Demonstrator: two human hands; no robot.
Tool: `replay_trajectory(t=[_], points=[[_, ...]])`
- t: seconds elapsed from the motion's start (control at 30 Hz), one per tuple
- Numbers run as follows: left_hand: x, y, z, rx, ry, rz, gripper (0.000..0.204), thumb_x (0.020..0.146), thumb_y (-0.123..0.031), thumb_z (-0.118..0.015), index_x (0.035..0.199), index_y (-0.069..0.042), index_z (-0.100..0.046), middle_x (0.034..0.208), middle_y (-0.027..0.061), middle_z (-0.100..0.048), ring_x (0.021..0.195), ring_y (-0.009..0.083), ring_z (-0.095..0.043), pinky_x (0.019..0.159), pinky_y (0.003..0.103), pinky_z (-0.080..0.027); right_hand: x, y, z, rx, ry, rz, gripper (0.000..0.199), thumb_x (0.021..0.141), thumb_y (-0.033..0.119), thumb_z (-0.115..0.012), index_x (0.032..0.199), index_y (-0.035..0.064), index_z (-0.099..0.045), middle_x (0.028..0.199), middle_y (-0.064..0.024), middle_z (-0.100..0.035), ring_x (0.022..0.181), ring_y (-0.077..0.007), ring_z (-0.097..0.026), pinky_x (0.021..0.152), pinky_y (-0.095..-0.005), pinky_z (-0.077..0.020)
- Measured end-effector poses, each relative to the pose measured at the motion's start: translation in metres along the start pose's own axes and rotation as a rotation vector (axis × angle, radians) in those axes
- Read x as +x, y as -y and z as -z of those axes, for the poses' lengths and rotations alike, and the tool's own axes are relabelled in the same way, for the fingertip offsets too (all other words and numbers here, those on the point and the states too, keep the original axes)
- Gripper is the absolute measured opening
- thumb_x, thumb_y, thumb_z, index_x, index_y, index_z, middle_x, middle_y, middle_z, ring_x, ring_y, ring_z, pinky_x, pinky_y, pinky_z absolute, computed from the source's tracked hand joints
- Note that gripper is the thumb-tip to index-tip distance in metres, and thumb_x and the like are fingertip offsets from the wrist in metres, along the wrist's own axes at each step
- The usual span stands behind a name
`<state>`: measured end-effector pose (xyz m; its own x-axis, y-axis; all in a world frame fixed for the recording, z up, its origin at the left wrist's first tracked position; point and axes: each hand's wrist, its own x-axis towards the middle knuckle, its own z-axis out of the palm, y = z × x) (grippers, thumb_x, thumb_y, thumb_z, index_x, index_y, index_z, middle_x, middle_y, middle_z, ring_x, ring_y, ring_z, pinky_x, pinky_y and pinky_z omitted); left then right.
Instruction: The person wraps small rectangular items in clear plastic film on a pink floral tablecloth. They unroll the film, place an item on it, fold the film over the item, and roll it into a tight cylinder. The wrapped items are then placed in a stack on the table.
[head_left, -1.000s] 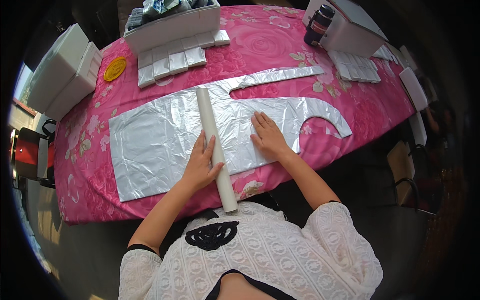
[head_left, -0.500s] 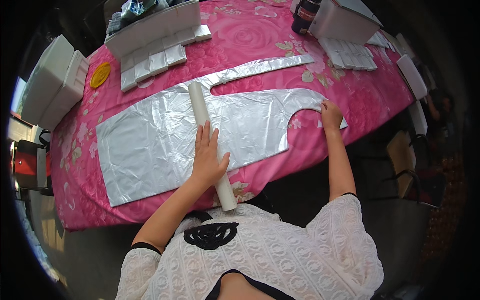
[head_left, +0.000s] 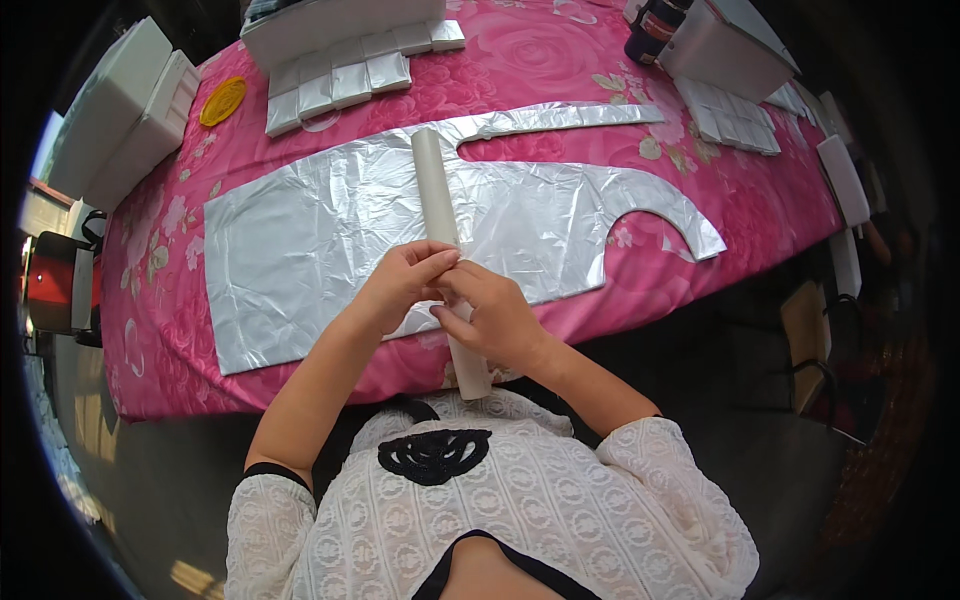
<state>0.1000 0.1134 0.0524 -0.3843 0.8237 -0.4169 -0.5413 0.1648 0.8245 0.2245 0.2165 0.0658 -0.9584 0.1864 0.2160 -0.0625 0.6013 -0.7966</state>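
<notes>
A stack of silvery plastic vest-type bags [head_left: 290,260] lies flat, its handle strips pointing right. Across it rests a long pale tube [head_left: 432,185], its near end reaching past the table edge toward my body. Over the tube's middle, my left hand [head_left: 400,285] and my right hand [head_left: 500,312] meet with bent fingers touching. The left fingers are pinched together; the right fingers curl, with the thumb pointing left. Whatever they may hold between them is hidden or too small to make out.
A pink flowered cloth [head_left: 150,350] covers the table. Folded silvery packs [head_left: 340,85] lie before a white box [head_left: 345,30]; more packs [head_left: 725,115] lie at the far right beside a dark bottle [head_left: 657,30]. A yellow oval item [head_left: 222,101] sits far left. A chair [head_left: 805,335] stands right.
My right hand has left the bag's handle strip at the right and come to the middle. My left hand, formerly flat on the tube, now has bent fingers meeting the right.
</notes>
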Motion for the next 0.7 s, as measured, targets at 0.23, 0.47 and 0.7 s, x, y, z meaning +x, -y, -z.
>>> replay_trajectory(t=[0.23, 0.47, 0.7], points=[[-0.068, -0.017, 0.151, 0.112, -0.392, 0.005, 0.016, 0.083, -0.014, -0.060, 0.097, -0.006, -0.056, 0.082, -0.0004, -0.057, 0.072, 0.0083, -0.054, 0.064, 0.022, -0.045, -0.037, 0.006, -0.010, -0.214, -0.166, 0.037, 0.032, 0.071, 0.016, -0.068, 0.098, 0.0037, -0.055, 0.091, -0.0119, -0.055, 0.083, -0.0293, -0.056, 0.068, -0.0369, -0.0460], [-0.074, -0.006, 0.189, 0.338, -0.375, 0.077, 0.031, 0.083, -0.015, -0.060, 0.110, -0.002, -0.053, 0.093, 0.0044, -0.059, 0.082, 0.0119, -0.057, 0.069, 0.024, -0.048, -0.055, -0.019, -0.011, -0.477, -0.133, -0.270, 0.047, 0.072, 0.033, -0.069, 0.098, -0.0020, -0.051, 0.089, -0.0150, -0.054, 0.083, -0.0299, -0.055, 0.068, -0.0369, -0.0454], [-0.088, -0.026, 0.165, 0.576, -0.406, 0.166, 0.056, 0.073, -0.021, -0.072, 0.118, 0.000, -0.046, 0.100, 0.0107, -0.056, 0.083, 0.0164, -0.057, 0.071, 0.026, -0.048, -0.056, -0.007, -0.009, -0.359, 0.190, -0.661, 0.056, 0.074, 0.052, -0.061, 0.089, -0.0020, -0.056, 0.071, -0.0163, -0.060, 0.068, -0.0320, -0.060, 0.062, -0.0412, -0.0464]])
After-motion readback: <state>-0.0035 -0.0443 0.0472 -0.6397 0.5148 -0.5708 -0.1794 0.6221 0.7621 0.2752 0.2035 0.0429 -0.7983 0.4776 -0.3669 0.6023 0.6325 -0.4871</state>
